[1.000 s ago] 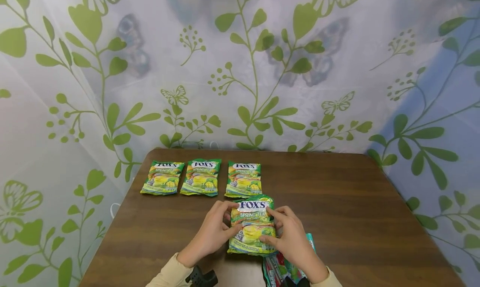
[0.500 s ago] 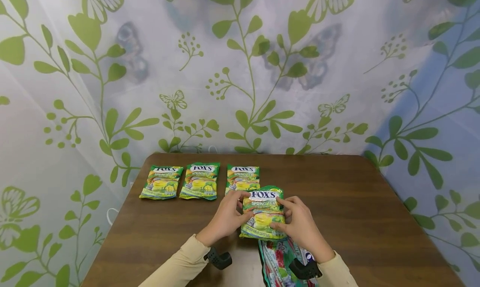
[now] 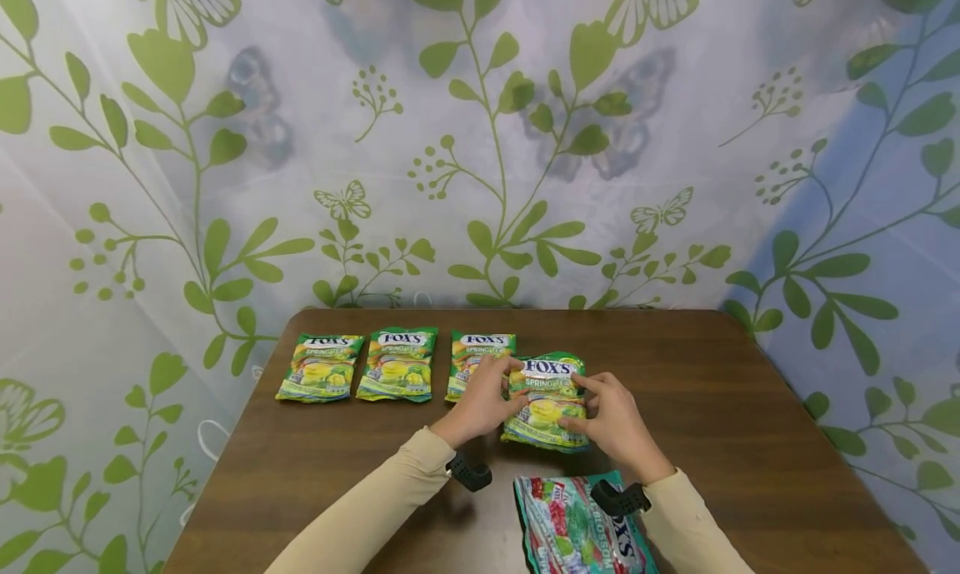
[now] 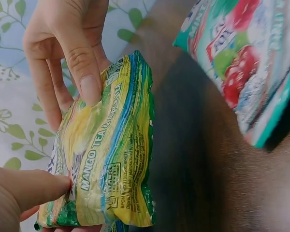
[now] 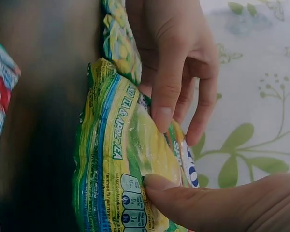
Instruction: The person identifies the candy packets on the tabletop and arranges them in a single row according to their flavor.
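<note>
A green and yellow candy bag marked FOX'S SPRING TEA is held between two hands over the right-of-middle part of the brown surface, its print facing up toward the person. The left hand grips the bag's left side, with the thumb on the front and a finger at the upper corner. The right hand grips the opposite side, its thumb pressing the lower front and a finger near the top edge. Whether the underside of the bag touches the surface is hard to tell from these angles. Just left of it, partly hidden by the left hand, lies a third bag of the same kind, in line with a second bag and a first bag farther left. Nearer the person, a teal bag with pictures of red berries lies turned sideways, partly under the right forearm. Both arms wear cream sleeves and black wrist mounts. Behind the surface hangs a pale curtain with green leaves and butterflies.
</note>
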{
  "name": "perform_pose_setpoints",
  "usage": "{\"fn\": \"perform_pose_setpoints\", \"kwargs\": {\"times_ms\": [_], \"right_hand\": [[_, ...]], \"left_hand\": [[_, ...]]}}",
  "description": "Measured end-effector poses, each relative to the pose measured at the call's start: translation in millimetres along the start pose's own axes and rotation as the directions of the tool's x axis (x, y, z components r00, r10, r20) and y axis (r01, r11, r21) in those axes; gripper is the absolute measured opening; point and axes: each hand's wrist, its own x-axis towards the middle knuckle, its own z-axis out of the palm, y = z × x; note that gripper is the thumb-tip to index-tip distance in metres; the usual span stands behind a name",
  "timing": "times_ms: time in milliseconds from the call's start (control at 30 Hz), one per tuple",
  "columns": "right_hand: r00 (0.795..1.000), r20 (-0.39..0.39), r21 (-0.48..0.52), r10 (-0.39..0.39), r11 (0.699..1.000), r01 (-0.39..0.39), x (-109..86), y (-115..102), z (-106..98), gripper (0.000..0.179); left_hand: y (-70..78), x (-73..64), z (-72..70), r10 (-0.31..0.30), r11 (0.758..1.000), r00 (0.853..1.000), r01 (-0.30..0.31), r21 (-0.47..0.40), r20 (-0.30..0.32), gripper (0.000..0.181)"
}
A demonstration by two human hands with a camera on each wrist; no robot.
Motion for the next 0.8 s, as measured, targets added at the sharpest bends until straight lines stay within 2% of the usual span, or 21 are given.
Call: {"fn": "perform_pose_setpoints", "kwargs": {"times_ms": [233, 533, 800], "right_hand": [[1.000, 0.011, -0.009, -0.001, 1.000, 0.001, 19.6, 15.3, -5.7, 0.074], [0.999, 0.042, 0.011, -0.011, 1.000, 0.010, 41.3, 29.5, -15.8, 0.074], [0.997, 0.071, 0.027, -0.021, 0.999, 0.019, 64.5, 51.5, -22.9, 0.075]], "left_hand": [[-3.6, 21.9, 10.8, -0.030, 0.999, 1.000, 0.030, 0.017, -0.008, 0.050], [-3.2, 40.2, 20.9, -0.082, 0.996, 0.997, 0.083, 0.014, -0.007, 0.056], [-10.8, 59.8, 31.5, -0.109, 0.994, 0.994, 0.109, 0.026, -0.001, 0.059]]}}
